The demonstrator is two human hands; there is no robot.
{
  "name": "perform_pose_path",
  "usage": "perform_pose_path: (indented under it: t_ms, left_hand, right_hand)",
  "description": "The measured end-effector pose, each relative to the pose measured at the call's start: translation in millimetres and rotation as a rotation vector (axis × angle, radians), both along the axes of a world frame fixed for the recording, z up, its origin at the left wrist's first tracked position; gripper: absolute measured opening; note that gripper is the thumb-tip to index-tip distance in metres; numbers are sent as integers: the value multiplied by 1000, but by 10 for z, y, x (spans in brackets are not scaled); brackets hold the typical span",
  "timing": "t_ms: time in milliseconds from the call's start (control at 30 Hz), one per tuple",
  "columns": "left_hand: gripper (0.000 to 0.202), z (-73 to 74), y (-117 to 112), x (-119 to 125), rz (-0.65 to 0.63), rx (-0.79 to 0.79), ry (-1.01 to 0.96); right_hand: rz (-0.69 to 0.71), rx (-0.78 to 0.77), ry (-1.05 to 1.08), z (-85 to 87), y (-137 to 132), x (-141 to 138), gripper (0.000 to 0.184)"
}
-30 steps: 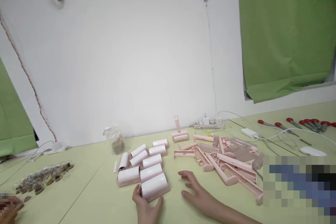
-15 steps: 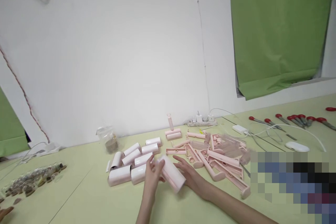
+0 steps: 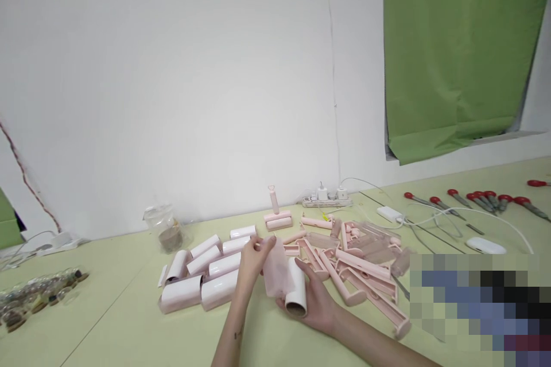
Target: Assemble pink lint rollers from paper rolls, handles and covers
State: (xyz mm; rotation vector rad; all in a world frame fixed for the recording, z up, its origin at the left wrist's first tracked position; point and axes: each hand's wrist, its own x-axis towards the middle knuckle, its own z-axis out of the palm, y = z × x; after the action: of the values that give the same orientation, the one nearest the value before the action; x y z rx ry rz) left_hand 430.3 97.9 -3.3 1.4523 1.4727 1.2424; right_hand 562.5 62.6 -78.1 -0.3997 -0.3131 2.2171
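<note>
My right hand (image 3: 319,305) is wrapped around a white lint roller refill (image 3: 298,288), tilted so its cardboard core opens toward me. Pinched in my left hand (image 3: 253,257) is a thin, pinkish translucent sheet (image 3: 276,268), which hangs beside the refill and overlaps its left side. Whether the sheet is still joined to the refill, I cannot tell. Left of my hands lie several white refills (image 3: 183,293) in a cluster. Several pink lint roller parts (image 3: 372,289) are piled beyond and to the right of my right hand.
A pink lint roller (image 3: 278,221) stands near the wall by a power strip (image 3: 326,202). Red-handled tools (image 3: 482,199), cables and a white device (image 3: 486,245) are on the right. A clear bag (image 3: 167,229) sits at the back left, with small glassy items (image 3: 38,295) farther left.
The refill has turned upright and moved into my right hand's grasp. My left hand has shifted from the refill to the translucent sheet, now spread out beside it. The view has shifted slightly.
</note>
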Motion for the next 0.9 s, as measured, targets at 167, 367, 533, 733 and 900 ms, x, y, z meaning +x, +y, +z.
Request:
perform_pose_path:
  t_ms: [167, 367, 533, 733, 900]
  left_hand:
    - [51, -31, -162, -155, 125, 186, -113]
    - [53, -339, -322, -49, 59, 271, -116]
    - [46, -572, -309, -47, -138, 78, 23]
    - [53, -555, -382, -181, -137, 196, 126]
    - [35, -351, -493, -83, -435, 220, 18]
  right_hand:
    - [-260, -10, 36, 141, 31, 107, 21]
    - [-453, 162, -33, 444, -20, 368, 26]
    - [-305, 274, -124, 429, -154, 275, 34]
    - [-198, 288, -95, 315, -262, 95, 35]
    - [-168, 247, -67, 313, -276, 110, 33]
